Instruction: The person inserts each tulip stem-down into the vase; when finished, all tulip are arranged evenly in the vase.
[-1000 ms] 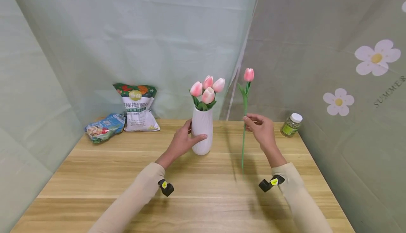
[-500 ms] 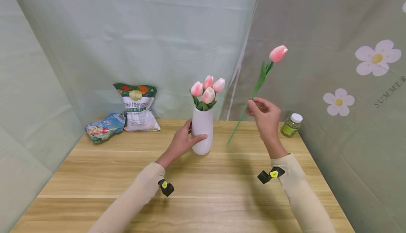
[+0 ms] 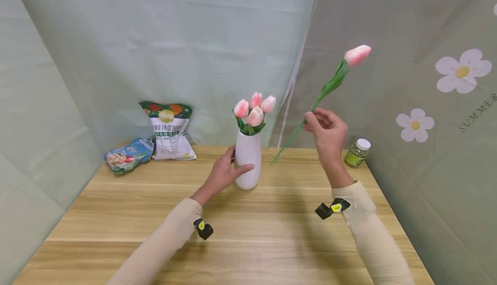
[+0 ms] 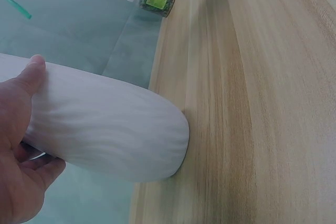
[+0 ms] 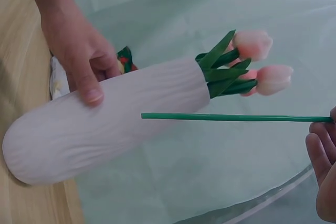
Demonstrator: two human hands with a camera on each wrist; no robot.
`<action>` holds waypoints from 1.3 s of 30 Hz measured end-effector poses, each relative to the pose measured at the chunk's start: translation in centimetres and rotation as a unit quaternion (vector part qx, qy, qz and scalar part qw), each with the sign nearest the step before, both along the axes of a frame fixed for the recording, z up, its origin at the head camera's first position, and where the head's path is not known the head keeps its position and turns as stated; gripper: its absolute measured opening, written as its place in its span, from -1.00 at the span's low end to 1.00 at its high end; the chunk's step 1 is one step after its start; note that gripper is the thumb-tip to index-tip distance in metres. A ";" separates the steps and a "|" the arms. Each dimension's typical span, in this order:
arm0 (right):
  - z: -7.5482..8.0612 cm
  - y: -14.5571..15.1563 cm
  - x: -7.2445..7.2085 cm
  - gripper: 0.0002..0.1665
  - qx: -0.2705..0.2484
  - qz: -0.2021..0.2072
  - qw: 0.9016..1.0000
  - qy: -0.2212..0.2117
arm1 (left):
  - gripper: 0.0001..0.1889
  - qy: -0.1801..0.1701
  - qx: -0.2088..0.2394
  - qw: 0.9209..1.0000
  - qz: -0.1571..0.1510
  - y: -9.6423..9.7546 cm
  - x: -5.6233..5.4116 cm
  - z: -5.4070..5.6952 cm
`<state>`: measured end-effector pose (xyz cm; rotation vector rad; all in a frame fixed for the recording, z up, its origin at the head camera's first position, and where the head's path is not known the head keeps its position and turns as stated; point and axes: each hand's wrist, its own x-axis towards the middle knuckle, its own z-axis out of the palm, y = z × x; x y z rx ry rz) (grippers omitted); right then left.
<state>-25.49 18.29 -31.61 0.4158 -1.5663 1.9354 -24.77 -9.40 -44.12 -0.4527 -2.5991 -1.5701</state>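
Observation:
A white ribbed vase (image 3: pixel 247 155) stands upright on the wooden table, several pink tulips (image 3: pixel 255 116) with green leaves rising from its mouth. My left hand (image 3: pixel 225 172) grips the vase from its left side, thumb across the front, as the left wrist view also shows on the vase wall (image 4: pixel 105 121). To the right, my right hand (image 3: pixel 328 134) pinches the green stem of a single tulip (image 3: pixel 357 55) held in the air. That tulip leans with its bloom up and right. Its bare stem end (image 5: pixel 152 116) points down-left toward the vase, apart from it.
At the back left, a white and green printed bag (image 3: pixel 171 134) stands beside a blue packet (image 3: pixel 132 155) lying down. A small jar with a white lid (image 3: pixel 355 153) sits at the back right corner. Fabric walls (image 3: pixel 186 39) border the table (image 3: pixel 248 242).
My right hand has risen with the single tulip, which has tilted from upright to leaning right, its stem end swinging up and left. The left hand and vase stay put.

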 end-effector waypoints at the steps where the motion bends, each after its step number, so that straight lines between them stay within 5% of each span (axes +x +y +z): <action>1: 0.1 -0.1 0.0 -0.82 -0.004 0.006 1.000 0.003 | 0.00 -0.001 0.001 1.000 -0.001 0.0 0.0 0.0; 17: 2.9 -1.1 0.4 -0.88 -0.062 -0.008 0.997 0.042 | -0.01 0.000 0.002 1.000 0.003 0.0 0.0 0.0; 24: 3.5 -1.4 0.5 -0.73 -0.090 -0.020 0.993 0.073 | -0.01 0.001 0.003 1.000 0.002 0.1 -0.1 0.0; 31: 3.6 -1.5 0.7 -0.83 -0.099 -0.021 0.991 0.087 | -0.01 -0.006 0.003 1.000 0.003 0.1 0.0 0.0; 39: 3.6 -2.1 0.9 -0.62 -0.101 -0.007 0.992 0.078 | -0.02 -0.006 0.006 1.000 0.004 0.2 0.0 0.1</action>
